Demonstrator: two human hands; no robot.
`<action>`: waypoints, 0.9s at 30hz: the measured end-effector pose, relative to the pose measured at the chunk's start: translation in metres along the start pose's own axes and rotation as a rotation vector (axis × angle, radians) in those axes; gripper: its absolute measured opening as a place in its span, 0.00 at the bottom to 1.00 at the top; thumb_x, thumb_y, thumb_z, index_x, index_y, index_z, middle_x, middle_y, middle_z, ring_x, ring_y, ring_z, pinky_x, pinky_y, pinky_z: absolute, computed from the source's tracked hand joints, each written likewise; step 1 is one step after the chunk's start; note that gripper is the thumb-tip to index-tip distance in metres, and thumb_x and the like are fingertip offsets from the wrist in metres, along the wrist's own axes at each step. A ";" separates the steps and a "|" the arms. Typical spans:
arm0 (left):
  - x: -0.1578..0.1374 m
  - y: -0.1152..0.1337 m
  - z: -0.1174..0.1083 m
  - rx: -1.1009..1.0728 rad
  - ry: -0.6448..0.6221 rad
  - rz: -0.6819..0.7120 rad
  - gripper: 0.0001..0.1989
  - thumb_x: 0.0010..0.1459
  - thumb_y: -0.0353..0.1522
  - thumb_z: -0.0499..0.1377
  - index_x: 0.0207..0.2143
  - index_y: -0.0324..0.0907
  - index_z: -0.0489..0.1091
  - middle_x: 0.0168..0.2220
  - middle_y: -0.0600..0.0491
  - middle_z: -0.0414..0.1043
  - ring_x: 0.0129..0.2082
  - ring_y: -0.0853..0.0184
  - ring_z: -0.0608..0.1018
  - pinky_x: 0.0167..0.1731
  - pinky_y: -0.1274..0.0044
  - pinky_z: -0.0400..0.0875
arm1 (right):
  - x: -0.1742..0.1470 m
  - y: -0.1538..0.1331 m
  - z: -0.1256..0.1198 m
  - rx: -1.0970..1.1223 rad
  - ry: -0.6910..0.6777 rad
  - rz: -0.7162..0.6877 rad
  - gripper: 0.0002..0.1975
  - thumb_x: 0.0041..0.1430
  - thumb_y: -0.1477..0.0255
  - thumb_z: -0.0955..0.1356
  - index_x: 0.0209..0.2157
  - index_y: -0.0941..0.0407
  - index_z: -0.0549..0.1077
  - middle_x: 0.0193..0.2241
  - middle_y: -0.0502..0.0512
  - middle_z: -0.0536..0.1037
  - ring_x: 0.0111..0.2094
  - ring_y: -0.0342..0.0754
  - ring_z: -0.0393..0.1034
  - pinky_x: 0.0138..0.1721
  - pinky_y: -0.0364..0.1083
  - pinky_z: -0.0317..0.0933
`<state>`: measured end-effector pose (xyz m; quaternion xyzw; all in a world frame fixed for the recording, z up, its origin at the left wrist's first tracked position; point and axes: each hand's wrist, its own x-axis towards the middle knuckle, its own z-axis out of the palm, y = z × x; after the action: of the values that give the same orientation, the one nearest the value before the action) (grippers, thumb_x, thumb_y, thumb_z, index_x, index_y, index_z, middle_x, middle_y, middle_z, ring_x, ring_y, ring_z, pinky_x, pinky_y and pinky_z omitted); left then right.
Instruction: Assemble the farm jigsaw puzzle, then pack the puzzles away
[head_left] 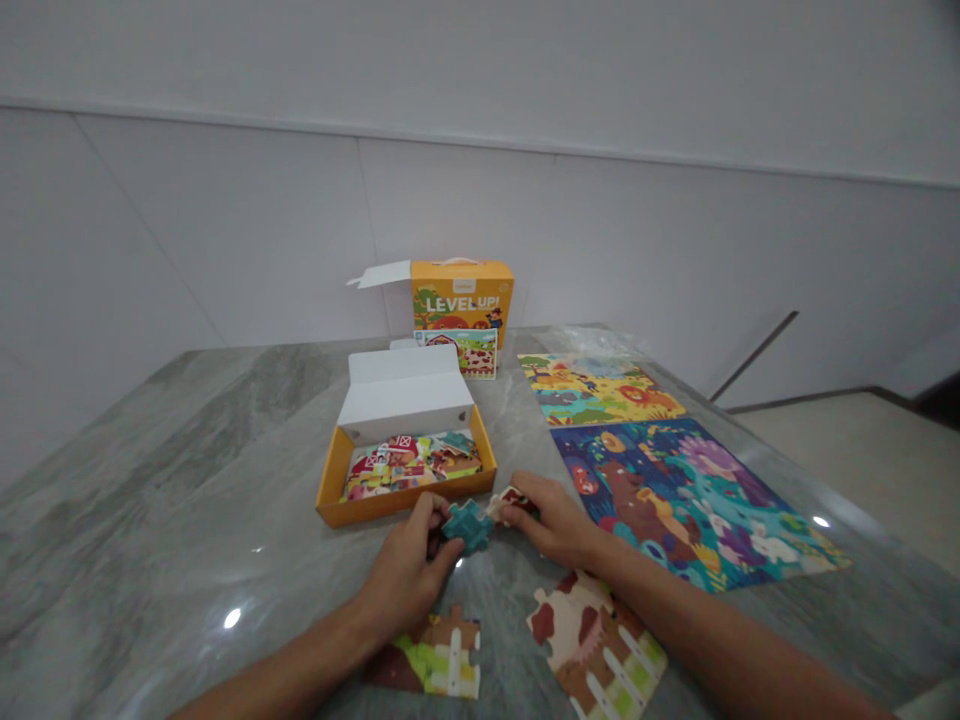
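Observation:
My left hand (416, 565) is closed on a teal jigsaw puzzle piece (468, 527), seen from its plain side. A brown-and-white jigsaw piece (508, 500) sits between the fingers of my right hand (551, 520), its edge close against the teal one; whether the two touch I cannot tell. Both hands are just in front of an open orange box (405, 503) of loose puzzle pieces (409, 462). Below my left hand lies a joined corner with a white fence (442, 655). Under my right forearm is a cow-patterned joined section (592, 640), partly covered by the arm.
On the right lie two assembled puzzles, a yellow savanna one (600, 390) and a dark blue forest one (675, 500). A picture card (480, 352) leans on an upright orange "LEVEL UP!" box (461, 290). Clear plastic wrap (600, 340) lies near the wall on the grey marbled table (225, 450).

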<state>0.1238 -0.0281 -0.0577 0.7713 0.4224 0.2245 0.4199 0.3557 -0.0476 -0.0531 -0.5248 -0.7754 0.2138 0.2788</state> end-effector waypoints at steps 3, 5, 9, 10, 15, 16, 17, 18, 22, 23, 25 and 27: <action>0.002 0.001 -0.001 -0.122 0.048 0.017 0.08 0.59 0.31 0.53 0.41 0.43 0.59 0.33 0.54 0.72 0.32 0.66 0.74 0.34 0.75 0.65 | 0.002 -0.006 0.001 0.088 0.095 -0.021 0.14 0.64 0.65 0.60 0.26 0.56 0.64 0.23 0.48 0.66 0.26 0.43 0.60 0.29 0.43 0.51; 0.003 0.002 -0.002 -0.203 0.078 0.017 0.07 0.59 0.32 0.54 0.41 0.43 0.60 0.35 0.53 0.73 0.35 0.66 0.74 0.37 0.75 0.66 | 0.006 -0.017 0.000 0.161 0.092 -0.027 0.15 0.65 0.64 0.59 0.26 0.56 0.64 0.23 0.49 0.67 0.25 0.43 0.61 0.29 0.43 0.52; 0.002 0.002 -0.001 -0.394 0.027 0.067 0.10 0.59 0.35 0.56 0.42 0.42 0.61 0.38 0.51 0.73 0.38 0.65 0.75 0.39 0.75 0.68 | 0.017 -0.042 0.009 0.148 0.146 -0.005 0.12 0.63 0.64 0.62 0.29 0.56 0.65 0.27 0.51 0.69 0.30 0.45 0.63 0.32 0.43 0.55; 0.001 0.002 -0.001 -0.442 0.002 0.100 0.12 0.59 0.37 0.56 0.43 0.42 0.60 0.41 0.50 0.72 0.40 0.65 0.75 0.40 0.75 0.68 | 0.020 -0.046 0.014 0.137 0.179 0.001 0.10 0.61 0.64 0.64 0.31 0.56 0.66 0.30 0.52 0.70 0.32 0.45 0.63 0.34 0.44 0.56; 0.001 0.002 -0.001 -0.479 0.022 0.115 0.16 0.59 0.42 0.56 0.44 0.42 0.62 0.39 0.51 0.71 0.38 0.66 0.74 0.38 0.76 0.70 | 0.026 -0.049 0.035 0.227 0.228 -0.002 0.10 0.56 0.67 0.68 0.38 0.55 0.66 0.37 0.54 0.72 0.39 0.48 0.66 0.41 0.46 0.59; 0.001 0.001 -0.001 -0.465 0.034 0.087 0.14 0.60 0.42 0.55 0.42 0.41 0.62 0.36 0.52 0.70 0.34 0.67 0.74 0.35 0.77 0.70 | 0.026 -0.047 0.037 0.272 0.236 0.017 0.09 0.56 0.68 0.68 0.37 0.55 0.67 0.36 0.53 0.72 0.38 0.48 0.66 0.40 0.45 0.59; 0.002 0.001 -0.001 -0.464 0.037 0.060 0.14 0.60 0.43 0.54 0.40 0.41 0.62 0.34 0.53 0.70 0.31 0.68 0.74 0.32 0.77 0.70 | 0.027 -0.044 0.038 0.329 0.252 0.047 0.08 0.56 0.68 0.68 0.36 0.55 0.67 0.34 0.52 0.72 0.36 0.47 0.67 0.38 0.44 0.60; 0.003 0.001 -0.001 -0.476 0.028 0.033 0.14 0.61 0.43 0.54 0.39 0.41 0.62 0.33 0.54 0.70 0.28 0.69 0.74 0.30 0.77 0.70 | 0.027 -0.042 0.039 0.391 0.275 0.081 0.07 0.58 0.67 0.67 0.35 0.55 0.67 0.31 0.51 0.72 0.33 0.46 0.67 0.35 0.44 0.60; 0.005 0.005 0.002 -0.461 -0.057 -0.002 0.14 0.61 0.43 0.52 0.38 0.41 0.62 0.29 0.55 0.70 0.25 0.69 0.74 0.24 0.78 0.68 | 0.028 -0.037 0.039 0.516 0.458 0.212 0.15 0.63 0.60 0.61 0.28 0.55 0.65 0.23 0.47 0.67 0.25 0.43 0.62 0.27 0.42 0.56; 0.004 0.008 0.004 -0.409 -0.076 0.022 0.13 0.62 0.42 0.52 0.37 0.41 0.62 0.29 0.54 0.70 0.26 0.69 0.74 0.25 0.78 0.68 | 0.028 -0.038 0.039 0.504 0.511 0.232 0.16 0.63 0.59 0.60 0.27 0.55 0.65 0.22 0.47 0.66 0.25 0.43 0.62 0.27 0.42 0.56; 0.002 0.013 0.007 -0.281 -0.094 0.085 0.12 0.60 0.41 0.54 0.35 0.41 0.64 0.30 0.54 0.70 0.28 0.68 0.73 0.28 0.78 0.66 | 0.027 -0.042 0.039 0.463 0.593 0.262 0.17 0.63 0.58 0.59 0.26 0.55 0.64 0.21 0.47 0.65 0.25 0.43 0.61 0.26 0.42 0.55; 0.000 0.019 0.010 -0.181 -0.087 0.128 0.11 0.58 0.39 0.58 0.37 0.41 0.65 0.31 0.54 0.71 0.30 0.68 0.72 0.31 0.78 0.65 | 0.025 -0.049 0.040 0.437 0.631 0.272 0.18 0.64 0.58 0.59 0.25 0.54 0.63 0.21 0.47 0.65 0.25 0.43 0.60 0.27 0.42 0.55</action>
<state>0.1395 -0.0380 -0.0476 0.7645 0.3317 0.2544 0.4907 0.2883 -0.0431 -0.0475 -0.5909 -0.5116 0.2370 0.5770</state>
